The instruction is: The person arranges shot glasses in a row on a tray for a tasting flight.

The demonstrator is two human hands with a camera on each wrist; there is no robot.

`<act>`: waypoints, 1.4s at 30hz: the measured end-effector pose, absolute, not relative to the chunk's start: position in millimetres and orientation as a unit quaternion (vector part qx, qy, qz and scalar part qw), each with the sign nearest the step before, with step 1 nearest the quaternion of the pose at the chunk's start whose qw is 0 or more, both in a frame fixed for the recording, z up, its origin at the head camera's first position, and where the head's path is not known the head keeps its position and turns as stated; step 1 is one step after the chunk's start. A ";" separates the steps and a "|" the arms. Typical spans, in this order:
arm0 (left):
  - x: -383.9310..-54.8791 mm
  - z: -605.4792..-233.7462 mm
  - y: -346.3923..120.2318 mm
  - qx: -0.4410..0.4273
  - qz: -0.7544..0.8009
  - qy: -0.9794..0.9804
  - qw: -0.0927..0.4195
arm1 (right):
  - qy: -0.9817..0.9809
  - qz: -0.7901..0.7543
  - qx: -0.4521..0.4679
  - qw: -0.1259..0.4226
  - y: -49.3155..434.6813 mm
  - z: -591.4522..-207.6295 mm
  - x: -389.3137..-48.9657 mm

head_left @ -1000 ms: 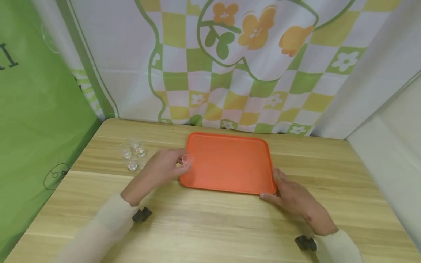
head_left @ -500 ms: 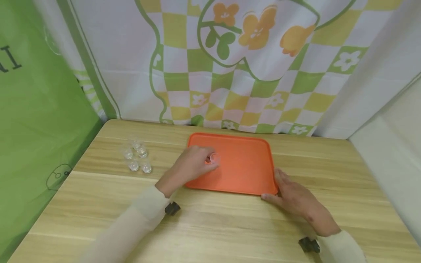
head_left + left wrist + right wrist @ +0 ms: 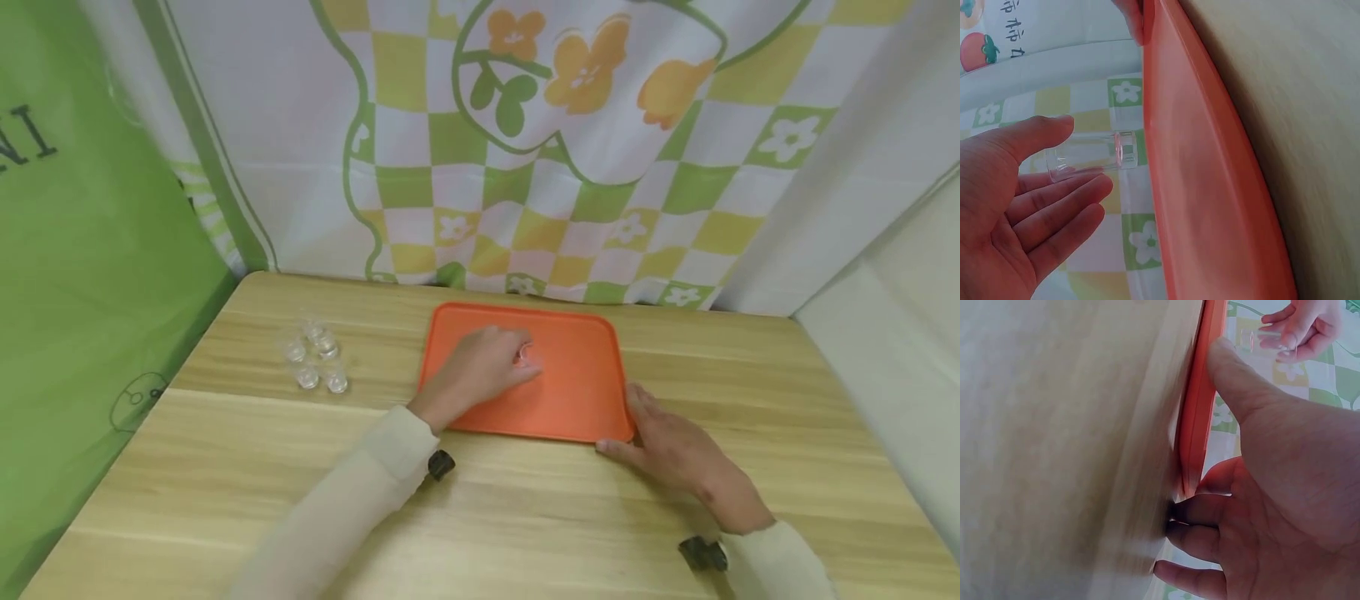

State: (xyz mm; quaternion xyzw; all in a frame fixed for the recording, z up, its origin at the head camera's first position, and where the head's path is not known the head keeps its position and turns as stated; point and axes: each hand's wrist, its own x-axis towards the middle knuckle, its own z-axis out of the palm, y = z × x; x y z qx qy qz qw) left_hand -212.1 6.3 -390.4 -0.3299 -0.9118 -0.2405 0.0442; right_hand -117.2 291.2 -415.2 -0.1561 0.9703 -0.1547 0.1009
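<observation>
My left hand [image 3: 483,367] is over the orange tray [image 3: 581,375], pinching a small clear shot glass [image 3: 1094,153] between thumb and fingers. In the left wrist view the glass lies sideways across the picture, its thick base pointing at the tray and a small gap showing between them. At the tray's near right corner, my right hand [image 3: 678,454] holds the rim, thumb along the front edge and fingers by the right side. The right wrist view shows that thumb [image 3: 1229,362] against the tray's edge and the other fingertips low, near the tabletop.
Several more clear shot glasses [image 3: 337,382] stand grouped on the wooden table [image 3: 480,517], left of the tray. A checked, flowered curtain [image 3: 540,200] hangs behind the table's back edge. A green cloth [image 3: 90,250] hangs on the left side.
My left hand has carried the shot glass rightward from the tray's left edge to over its middle. The right hand has stayed at the tray's corner.
</observation>
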 end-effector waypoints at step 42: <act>-237.1 -413.3 90.3 -0.311 -0.302 -0.901 -0.021 | 0.972 -0.155 -0.161 0.066 289.9 -418.6 -120.0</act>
